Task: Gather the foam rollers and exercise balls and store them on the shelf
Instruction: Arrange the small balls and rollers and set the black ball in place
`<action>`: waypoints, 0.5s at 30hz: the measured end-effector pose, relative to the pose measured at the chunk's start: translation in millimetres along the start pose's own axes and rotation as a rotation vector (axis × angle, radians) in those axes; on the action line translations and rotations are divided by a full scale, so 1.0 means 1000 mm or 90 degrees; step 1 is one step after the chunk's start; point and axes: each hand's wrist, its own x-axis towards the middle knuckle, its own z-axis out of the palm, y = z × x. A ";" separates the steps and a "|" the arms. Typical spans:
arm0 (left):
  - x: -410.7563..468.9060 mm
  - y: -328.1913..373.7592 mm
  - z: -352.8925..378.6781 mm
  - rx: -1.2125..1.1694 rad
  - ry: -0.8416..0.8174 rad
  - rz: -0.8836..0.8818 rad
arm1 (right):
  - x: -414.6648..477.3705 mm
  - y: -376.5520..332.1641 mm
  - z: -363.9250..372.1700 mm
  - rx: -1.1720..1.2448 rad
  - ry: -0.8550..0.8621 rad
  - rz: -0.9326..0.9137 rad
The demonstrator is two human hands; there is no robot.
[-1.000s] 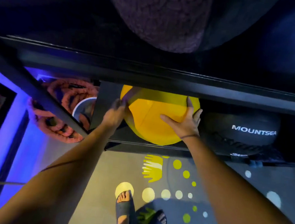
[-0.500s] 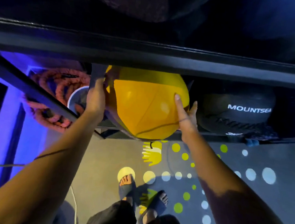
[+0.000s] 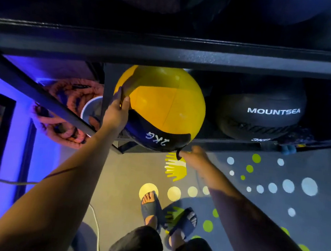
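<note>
Right hand point(image 3: 196, 158) had left the ball point(image 3: 168, 107) and dropped below it, blurred, fingers' state unreadable. Left hand point(image 3: 116, 113), fingers flat, steadied the ball's left side. Ball on lower shelf point(image 3: 229, 144), overhanging the front edge; likely to roll off if released.

— The yellow ball point(image 3: 168, 105) looks like smooth vinyl, glossy enough to catch small highlights, and its black band point(image 3: 159, 138) is matt.
— The black ball point(image 3: 261, 121) is duller, with a rubbery skin and ridged tread low down.
— The shelf frame point(image 3: 167, 54) is matt black metal, faintly speckled.
— The rope point(image 3: 71, 95) is rough braided cloth. The floor point(image 3: 273, 214) is smooth, with printed dots.
</note>
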 end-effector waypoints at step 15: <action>-0.011 -0.021 0.043 -0.249 0.088 -0.122 | 0.066 -0.055 -0.016 -0.030 0.175 -0.122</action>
